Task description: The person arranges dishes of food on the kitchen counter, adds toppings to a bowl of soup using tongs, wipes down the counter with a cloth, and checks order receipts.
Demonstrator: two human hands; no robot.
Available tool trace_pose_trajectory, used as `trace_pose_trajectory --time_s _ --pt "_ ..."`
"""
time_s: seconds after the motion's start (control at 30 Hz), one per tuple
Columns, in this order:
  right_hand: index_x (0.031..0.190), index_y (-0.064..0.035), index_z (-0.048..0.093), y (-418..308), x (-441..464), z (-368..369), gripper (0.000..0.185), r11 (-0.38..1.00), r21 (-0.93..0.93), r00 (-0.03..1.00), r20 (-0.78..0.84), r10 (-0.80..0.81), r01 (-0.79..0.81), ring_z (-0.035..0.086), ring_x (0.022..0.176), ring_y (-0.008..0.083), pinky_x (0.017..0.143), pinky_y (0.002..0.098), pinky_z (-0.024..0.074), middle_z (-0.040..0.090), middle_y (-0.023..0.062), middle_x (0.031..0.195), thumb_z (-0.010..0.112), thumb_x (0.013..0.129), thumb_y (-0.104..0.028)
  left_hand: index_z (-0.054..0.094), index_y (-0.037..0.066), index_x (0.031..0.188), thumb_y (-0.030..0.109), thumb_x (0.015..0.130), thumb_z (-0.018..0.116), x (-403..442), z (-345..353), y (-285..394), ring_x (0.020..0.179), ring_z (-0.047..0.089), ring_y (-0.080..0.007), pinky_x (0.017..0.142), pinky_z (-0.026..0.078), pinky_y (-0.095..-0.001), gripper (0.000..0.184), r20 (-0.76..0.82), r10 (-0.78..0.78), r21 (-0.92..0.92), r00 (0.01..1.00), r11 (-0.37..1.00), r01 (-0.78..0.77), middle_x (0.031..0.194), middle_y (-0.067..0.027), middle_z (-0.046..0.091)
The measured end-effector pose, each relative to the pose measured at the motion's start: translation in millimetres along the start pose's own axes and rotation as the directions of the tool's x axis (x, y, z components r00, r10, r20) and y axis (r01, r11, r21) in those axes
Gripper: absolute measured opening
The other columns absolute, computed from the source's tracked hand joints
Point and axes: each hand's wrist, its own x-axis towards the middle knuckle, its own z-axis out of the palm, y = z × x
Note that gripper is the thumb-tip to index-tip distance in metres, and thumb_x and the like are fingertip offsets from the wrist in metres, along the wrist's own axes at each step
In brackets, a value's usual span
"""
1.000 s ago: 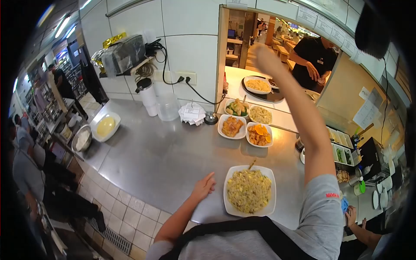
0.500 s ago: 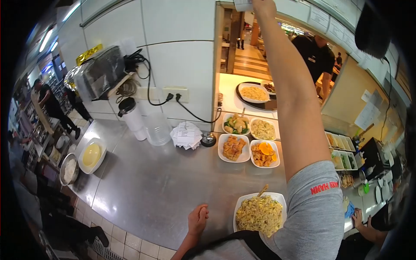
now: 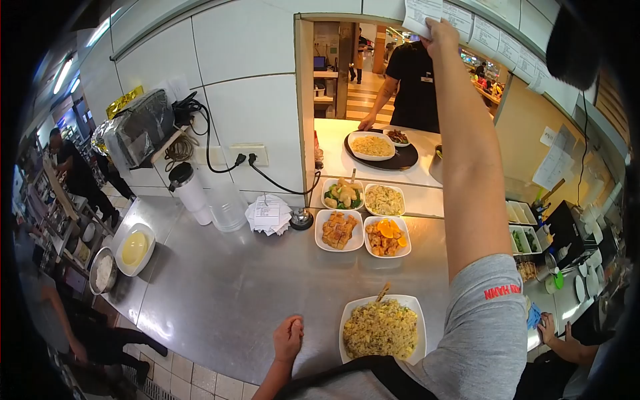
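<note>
My right hand [image 3: 441, 35] is raised at the top of the serving window, its fingers pinching the edge of a printed paper order slip [image 3: 421, 15]. More slips hang in a row to its right. Above the steel counter my left hand [image 3: 289, 339] is curled into a loose fist, with nothing seen in it. A square white dish of fried rice [image 3: 380, 328] lies just right of that hand, below my right arm. Beyond it stand a dish of orange-topped fried pieces [image 3: 387, 238], golden fried pieces [image 3: 339, 231], greens with pale chunks [image 3: 344, 194] and pale rice [image 3: 385, 200].
Behind the window a person in black [image 3: 412, 87] stands by a dark round tray [image 3: 404, 157] bearing two dishes. Along the wall are a stack of slips [image 3: 268, 215], a call bell [image 3: 301, 219] and a clear container [image 3: 227, 212]. Other people work on both sides.
My view has turned slightly right. My right hand, with the slip, now appears further right beside the hanging row. The person behind the window now has a hand at the tray.
</note>
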Motion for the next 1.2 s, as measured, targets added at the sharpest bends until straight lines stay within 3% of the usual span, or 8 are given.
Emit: trace_pose_trajectory --time_s 0.17,0.33,0.4,0.5,0.57,0.87,1.1,1.2 --pt "0.120 -0.0023 0.048 -6.0 42.9 -2.3 0.039 0.993 -0.028 0.992 0.056 -0.111 0.112 0.061 0.089 0.0255 0.070 0.0385 0.0526 0.059 0.0150 0.106 0.060 0.086 -0.017 0.063 0.000 0.092 0.014 0.089 0.053 1.5 0.3 14.3 0.055 0.056 -0.0097 0.053 0.046 -0.0236 0.017 -0.031 0.028 0.074 0.999 0.997 -0.026 0.067 -0.0049 0.060" --pt "0.120 -0.0023 0.046 -40.5 -108.4 -38.3 0.044 0.985 -0.170 0.985 0.174 0.012 0.018 0.061 0.079 0.0322 0.065 0.0426 0.0519 0.058 0.0162 0.101 0.060 0.083 -0.020 0.062 0.000 0.091 0.015 0.089 0.053 0.1 0.7 10.1 0.055 0.054 -0.0086 0.051 0.044 -0.0239 0.018 -0.008 0.023 0.083 1.000 0.996 -0.023 0.065 -0.0043 0.059" --pt "0.123 -0.0041 0.047 -10.2 -167.0 -90.7 0.051 0.959 -0.284 0.894 0.427 0.138 -0.012 0.062 0.085 0.0200 0.074 0.0319 0.0487 0.063 0.0066 0.098 0.055 0.087 -0.039 0.062 0.000 0.091 0.016 0.090 0.052 0.8 1.0 1.7 0.054 0.052 -0.0079 0.050 0.042 -0.0238 0.018 -0.001 0.032 0.074 0.999 0.997 -0.032 0.064 -0.0032 0.057" --pt "0.098 -0.0023 0.063 54.4 -264.8 -217.7 0.038 0.781 -0.624 0.381 0.715 0.586 -0.029 0.060 0.082 0.0174 0.071 0.0328 0.0475 0.064 0.0078 0.089 0.057 0.082 -0.036 0.062 0.000 0.092 0.017 0.091 0.052 -0.9 3.1 4.2 0.055 0.051 -0.0072 0.051 0.041 -0.0223 0.019 -0.005 0.020 0.034 1.000 0.999 -0.019 0.066 -0.0023 0.057" --pt "0.116 -0.0069 0.057 12.7 -362.2 -259.3 0.046 0.475 -0.763 0.046 0.547 0.836 0.439 0.060 0.092 0.0222 0.084 0.0331 0.0467 0.065 0.0092 0.101 0.057 0.086 -0.042 0.062 0.001 0.094 0.017 0.092 0.051 -5.5 5.5 3.8 0.057 0.051 -0.0066 0.051 0.041 -0.0210 0.019 -0.017 -0.003 -0.008 1.000 1.000 0.003 0.069 -0.0024 0.058" --pt "0.124 -0.0119 0.054 -47.3 -489.4 -543.4 0.044 0.172 -0.952 0.354 0.074 0.932 -0.255 0.059 0.069 0.0145 0.071 0.0319 0.0488 0.065 0.0101 0.089 0.061 0.085 -0.032 0.058 0.002 0.100 0.027 0.096 0.046 -111.7 50.1 14.5 0.056 0.049 -0.0073 0.050 0.040 -0.0195 0.028 0.048 -0.200 -0.167 0.979 0.964 0.205 0.072 -0.0014 0.056" --pt "0.116 -0.0087 0.058 -103.5 -460.1 -730.6 0.042 -0.164 -0.986 0.816 -0.073 0.574 0.027 0.060 0.093 0.0356 0.080 0.0391 0.0488 0.059 0.0196 0.111 0.064 0.080 -0.029 0.056 -0.001 0.105 0.039 0.097 0.037 -163.4 116.4 12.3 0.069 0.055 -0.0147 0.060 0.045 -0.0266 0.045 -0.254 -0.170 -0.217 0.952 0.969 0.115 0.083 -0.0069 0.059" --pt "0.113 -0.0104 0.060 -101.3 -463.7 -783.4 0.039 -0.145 -0.985 0.927 0.031 0.374 0.091 0.056 0.101 0.0381 0.085 0.0417 0.0464 0.053 0.0210 0.120 0.063 0.081 -0.032 0.054 -0.006 0.111 0.040 0.097 0.036 -162.2 119.4 -20.2 0.087 0.057 -0.0230 0.076 0.046 -0.0325 0.051 -0.457 0.017 0.087 0.890 0.996 0.026 0.101 -0.0136 0.059"
